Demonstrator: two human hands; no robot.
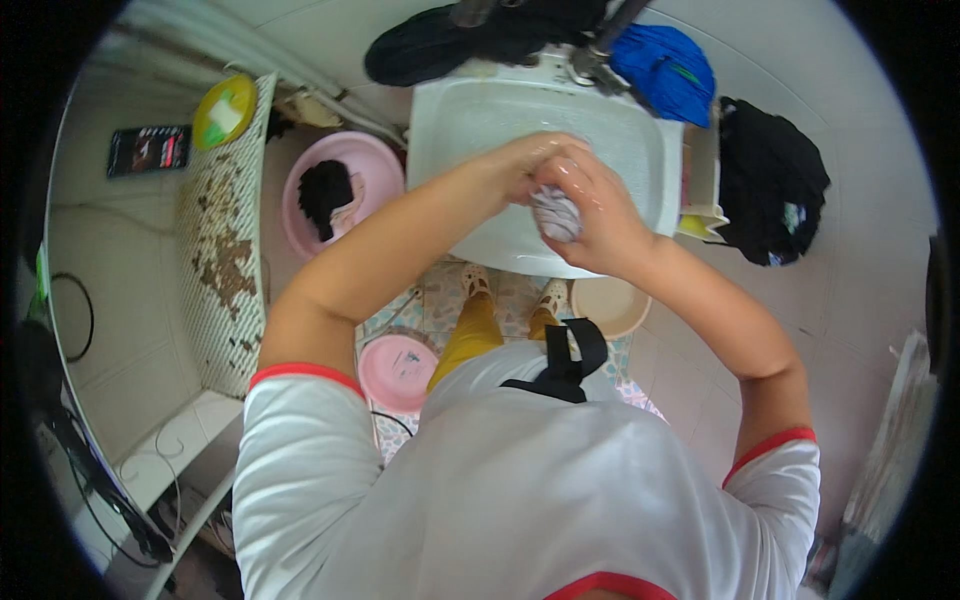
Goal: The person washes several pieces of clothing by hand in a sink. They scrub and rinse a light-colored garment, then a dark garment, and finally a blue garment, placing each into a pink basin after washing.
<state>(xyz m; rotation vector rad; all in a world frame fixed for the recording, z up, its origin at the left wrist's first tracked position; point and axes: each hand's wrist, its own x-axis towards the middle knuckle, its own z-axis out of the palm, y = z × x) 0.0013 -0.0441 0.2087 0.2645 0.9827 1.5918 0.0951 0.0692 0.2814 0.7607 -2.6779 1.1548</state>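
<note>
Both my hands are pressed together over a white washbasin (480, 112), gripping a bunched, pale grey-white wet cloth (556, 215). My right hand (596, 202) wraps round the near part of the cloth, its skin wet and shiny. My left hand (536, 161) is closed at the far end, partly behind the right one. The cloth's far part is hidden by the fingers. Under my hands the basin bowl looks wet. A metal faucet (592, 67) rises from the basin's back edge.
Black cloth (427, 45) and a blue cloth bundle (664, 71) lie along the basin's back. Black clothing (769, 184) hangs at right. A pink basin (386, 161) at left holds dark fabric. On the floor are another pink basin (397, 373) and a beige basin (611, 306).
</note>
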